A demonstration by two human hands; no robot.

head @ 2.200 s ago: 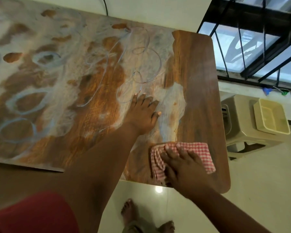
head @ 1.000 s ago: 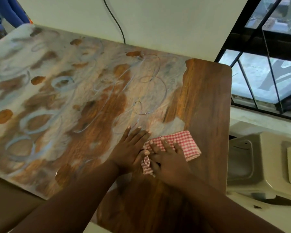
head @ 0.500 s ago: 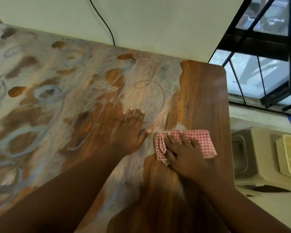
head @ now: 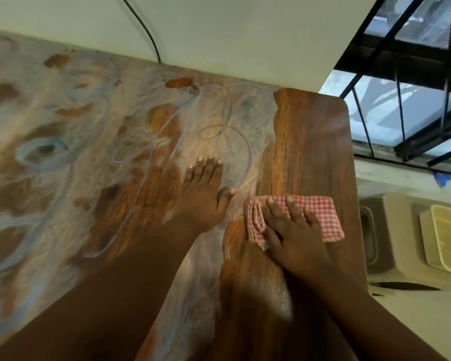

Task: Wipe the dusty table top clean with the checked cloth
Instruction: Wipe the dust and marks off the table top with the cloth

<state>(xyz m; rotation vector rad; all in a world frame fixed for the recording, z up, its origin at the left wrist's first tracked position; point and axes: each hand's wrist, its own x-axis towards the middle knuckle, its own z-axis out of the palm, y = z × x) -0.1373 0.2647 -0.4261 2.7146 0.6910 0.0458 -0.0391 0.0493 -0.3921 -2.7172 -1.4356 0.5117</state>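
Observation:
A wooden table top (head: 307, 142) fills most of the view. Its left and middle part is coated in pale dust with ring marks and smears; a strip along the right side shows bare dark wood. The folded red-and-white checked cloth (head: 320, 212) lies on that bare strip near the dust's border. My right hand (head: 289, 230) presses flat on the cloth with straight fingers. My left hand (head: 205, 191) rests flat on the dusty wood just left of the cloth, fingers together, thumb out toward it.
A white wall with a black cable (head: 143, 29) runs along the table's far edge. A barred window (head: 406, 82) is at the upper right. Right of the table, lower down, stands a beige plastic stool (head: 396, 238) bearing a yellowish tray (head: 445, 238).
The cloth under my right hand has travelled from the near right edge up along the table, leaving more bare wood behind it. My left hand stays flat on the dust.

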